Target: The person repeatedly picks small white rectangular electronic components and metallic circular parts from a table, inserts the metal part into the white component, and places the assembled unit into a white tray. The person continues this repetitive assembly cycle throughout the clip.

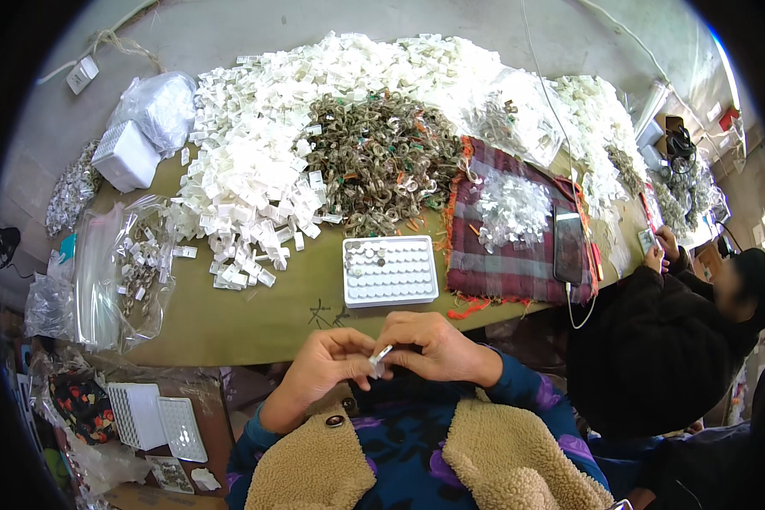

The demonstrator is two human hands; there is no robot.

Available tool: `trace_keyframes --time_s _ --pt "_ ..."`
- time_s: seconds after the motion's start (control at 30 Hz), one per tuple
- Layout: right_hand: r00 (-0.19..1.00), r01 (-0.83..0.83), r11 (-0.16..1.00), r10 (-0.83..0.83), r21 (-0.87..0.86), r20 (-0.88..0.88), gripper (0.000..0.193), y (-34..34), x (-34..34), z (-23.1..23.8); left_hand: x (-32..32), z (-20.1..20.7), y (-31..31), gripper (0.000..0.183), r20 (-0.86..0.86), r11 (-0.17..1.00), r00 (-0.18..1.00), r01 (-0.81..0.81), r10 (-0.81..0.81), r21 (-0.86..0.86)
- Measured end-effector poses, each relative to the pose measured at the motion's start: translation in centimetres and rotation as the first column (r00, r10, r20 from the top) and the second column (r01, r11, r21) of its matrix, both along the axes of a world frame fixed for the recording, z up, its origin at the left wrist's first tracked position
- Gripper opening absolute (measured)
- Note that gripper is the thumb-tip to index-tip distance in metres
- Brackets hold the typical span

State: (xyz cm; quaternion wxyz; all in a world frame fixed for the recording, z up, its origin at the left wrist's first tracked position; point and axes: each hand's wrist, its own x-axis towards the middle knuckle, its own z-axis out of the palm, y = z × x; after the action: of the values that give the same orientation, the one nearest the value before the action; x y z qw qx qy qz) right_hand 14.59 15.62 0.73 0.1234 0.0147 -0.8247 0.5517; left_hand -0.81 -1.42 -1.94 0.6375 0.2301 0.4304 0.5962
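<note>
Just in front of my chest, both hands meet over a small white and clear plastic piece (382,354). My left hand (325,367) pinches it from the left, thumb and fingers closed. From the other side my right hand (432,344) has its fingertips closed on the same piece, partly covering it. Beyond the hands sits a white tray (393,296) with rows of round wells. A few small round metallic discs (374,256) lie in its upper left wells.
Large heaps of white plastic pieces (255,178) and dark curled bits (382,161) cover the table's far side. A plaid cloth (476,263) holds clear pieces (514,208) and a phone (568,246). Plastic bags (102,280) lie left. Another person (654,348) works at right.
</note>
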Motion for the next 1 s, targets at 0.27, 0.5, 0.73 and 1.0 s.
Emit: trace_keyframes --time_s 0.27,0.5,0.73,1.0 --pt "0.891 0.405 0.763 -0.453 0.504 -0.029 0.014 9.2 -6.2 1.3 -0.7 -2.4 0.3 0.026 0.251 0.992 0.967 -0.066 0.038 0.104" --pt "0.861 0.312 0.676 -0.498 0.667 0.102 0.012 10.5 -10.2 -2.0 -1.4 -3.1 0.0 0.026 0.272 0.979 0.947 -0.193 0.168 0.068" --pt "0.849 0.437 0.765 -0.524 0.473 0.064 0.015 11.1 -10.3 1.9 -1.5 -3.3 0.1 0.027 0.297 0.952 0.924 -0.283 0.239 0.117" --pt "0.823 0.565 0.718 -0.458 0.406 -0.336 0.011 5.9 -11.1 2.2 -2.4 -3.0 1.5 0.029 0.486 0.889 0.833 -0.407 0.266 0.211"
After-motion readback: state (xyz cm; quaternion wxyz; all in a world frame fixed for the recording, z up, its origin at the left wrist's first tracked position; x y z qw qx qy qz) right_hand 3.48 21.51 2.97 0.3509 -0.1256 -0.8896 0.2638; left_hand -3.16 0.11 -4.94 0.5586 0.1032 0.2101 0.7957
